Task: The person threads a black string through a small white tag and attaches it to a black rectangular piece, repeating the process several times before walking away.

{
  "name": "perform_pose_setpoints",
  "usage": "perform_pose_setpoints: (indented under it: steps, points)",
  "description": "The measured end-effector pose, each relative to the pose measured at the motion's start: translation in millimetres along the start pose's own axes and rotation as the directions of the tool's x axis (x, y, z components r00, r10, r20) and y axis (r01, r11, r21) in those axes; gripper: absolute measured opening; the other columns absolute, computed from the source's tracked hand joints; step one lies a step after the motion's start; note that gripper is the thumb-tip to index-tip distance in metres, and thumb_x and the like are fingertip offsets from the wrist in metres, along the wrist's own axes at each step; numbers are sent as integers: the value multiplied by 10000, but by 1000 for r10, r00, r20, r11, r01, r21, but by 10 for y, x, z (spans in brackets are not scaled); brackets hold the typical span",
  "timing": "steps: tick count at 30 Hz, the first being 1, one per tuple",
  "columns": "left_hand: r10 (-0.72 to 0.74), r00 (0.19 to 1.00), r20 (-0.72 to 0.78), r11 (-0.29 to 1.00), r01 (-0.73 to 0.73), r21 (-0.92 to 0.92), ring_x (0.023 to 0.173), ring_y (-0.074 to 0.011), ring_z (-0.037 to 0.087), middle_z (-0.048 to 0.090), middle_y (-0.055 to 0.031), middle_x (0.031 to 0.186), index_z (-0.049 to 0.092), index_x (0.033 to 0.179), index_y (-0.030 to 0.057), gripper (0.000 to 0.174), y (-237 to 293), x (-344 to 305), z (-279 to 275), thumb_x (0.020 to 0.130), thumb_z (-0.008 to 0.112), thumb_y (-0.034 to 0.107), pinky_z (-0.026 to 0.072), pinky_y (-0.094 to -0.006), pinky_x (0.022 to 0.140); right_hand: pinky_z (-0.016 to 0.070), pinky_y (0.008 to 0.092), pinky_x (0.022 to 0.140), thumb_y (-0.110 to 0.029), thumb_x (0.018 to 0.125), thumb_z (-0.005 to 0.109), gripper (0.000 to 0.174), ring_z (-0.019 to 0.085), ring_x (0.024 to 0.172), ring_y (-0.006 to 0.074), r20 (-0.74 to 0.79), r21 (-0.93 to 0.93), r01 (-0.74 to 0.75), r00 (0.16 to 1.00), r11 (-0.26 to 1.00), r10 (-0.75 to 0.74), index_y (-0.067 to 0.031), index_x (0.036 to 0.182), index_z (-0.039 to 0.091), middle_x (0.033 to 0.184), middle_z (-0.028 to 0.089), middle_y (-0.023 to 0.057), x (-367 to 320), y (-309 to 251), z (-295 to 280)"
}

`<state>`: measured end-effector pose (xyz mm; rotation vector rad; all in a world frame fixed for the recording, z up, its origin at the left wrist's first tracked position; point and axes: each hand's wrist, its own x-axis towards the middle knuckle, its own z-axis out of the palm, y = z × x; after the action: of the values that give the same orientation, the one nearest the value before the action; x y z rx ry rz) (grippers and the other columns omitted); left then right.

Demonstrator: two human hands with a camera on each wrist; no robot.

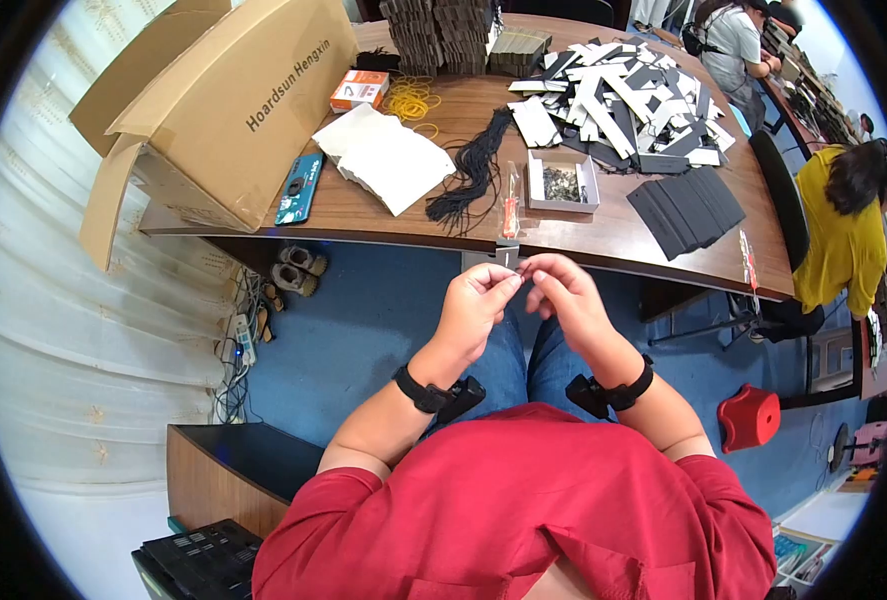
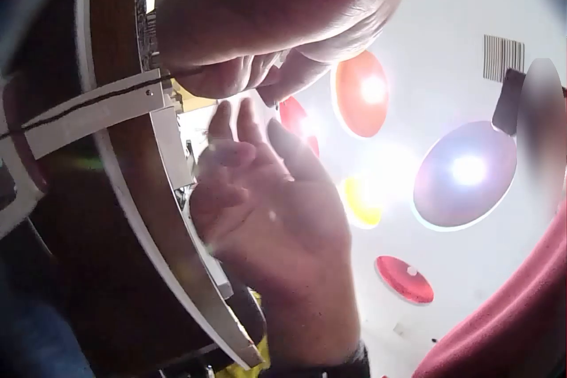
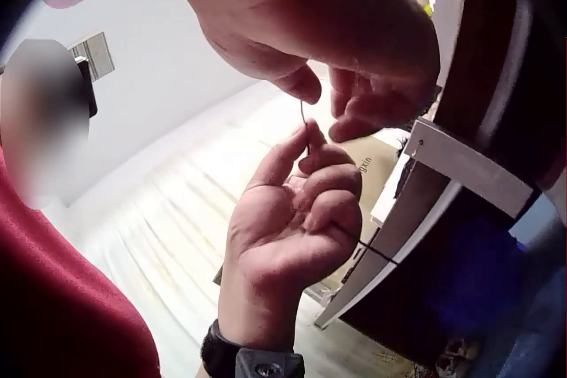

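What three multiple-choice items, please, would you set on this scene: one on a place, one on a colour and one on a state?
1. Where does the cardboard box stand?
A) on the floor
B) on the wooden table
C) on a chair

2. What colour are the loose rubber bands?
A) yellow
B) green
C) blue

3. What are the two hands doing?
A) lying flat on the table
B) lifting the box
C) the left hand and right hand pinch a thin dark strand between them

Answers:
1 B, the box rests on the tabletop.
2 A, they lie yellow beside the orange packet.
3 C, the fingertips of both hands meet on the strand in front of the table's edge.
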<state>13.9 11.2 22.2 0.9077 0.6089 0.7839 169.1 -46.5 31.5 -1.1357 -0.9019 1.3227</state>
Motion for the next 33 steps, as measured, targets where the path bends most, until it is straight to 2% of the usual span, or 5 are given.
perform_pose_setpoints:
  steps: [2,4,9,16,33]
  points:
    - [-6,1000,10,992,7,-124,506,-22,382,504,33,656,605,911,13,63,51,28,23,889,588,70,293,-172,440,444,218,559,-49,881,509,380,619,728,117,164,152,-184,974,971,158,-42,1258,460,1078,603,44,-21,37,40]
    - [4,1000,17,979,-1,-204,491,-32,364,463,37,618,594,912,13,59,106,56,25,892,577,66,281,-175,429,431,212,549,-64,889,523,390,619,719,114,406,-77,-174,894,982,191,-47,1271,445,1062,620,52,-41,56,76]
    - [130,988,-78,963,-145,-228,482,-41,335,436,39,622,587,922,27,50,361,111,-150,901,560,63,269,-183,422,405,183,502,-118,893,582,104,554,563,81,206,-151,-289,926,945,316,-27,885,632,705,629,31,-52,47,65]
    - [331,918,-218,920,-365,-139,480,-32,339,471,30,666,595,942,38,63,647,119,-602,911,552,71,265,-173,404,439,202,543,-85,866,613,84,560,620,82,274,-222,-278,902,935,333,-1,859,612,736,620,43,-62,89,-178]
    - [364,879,-308,906,-411,-100,475,-32,347,445,32,639,596,905,35,54,725,18,-801,904,568,81,258,-169,391,420,187,500,-50,859,609,54,531,542,71,60,-377,-252,954,891,295,0,867,628,678,605,30,-166,-46,-474]
